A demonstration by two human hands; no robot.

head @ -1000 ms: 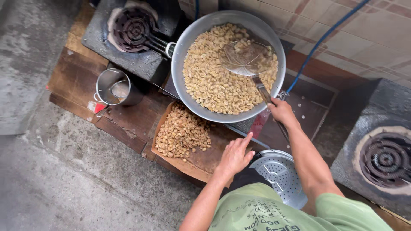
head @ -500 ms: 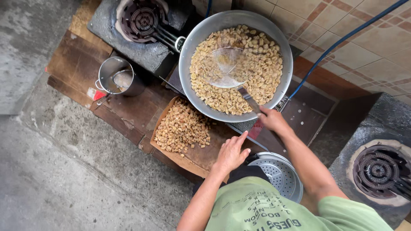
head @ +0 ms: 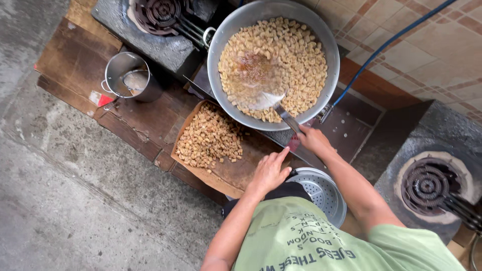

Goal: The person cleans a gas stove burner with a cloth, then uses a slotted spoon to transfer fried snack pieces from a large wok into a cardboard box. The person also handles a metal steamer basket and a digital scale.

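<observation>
Head cam: right hand (head: 312, 139) grips skimmer (head: 261, 90), handle running toward person.

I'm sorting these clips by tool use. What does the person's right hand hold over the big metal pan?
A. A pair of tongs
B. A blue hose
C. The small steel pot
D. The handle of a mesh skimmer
D: the right hand grips the handle of the mesh skimmer, whose round net sits among the pale fried pieces in the pan; the small steel pot stands apart, untouched.
</observation>
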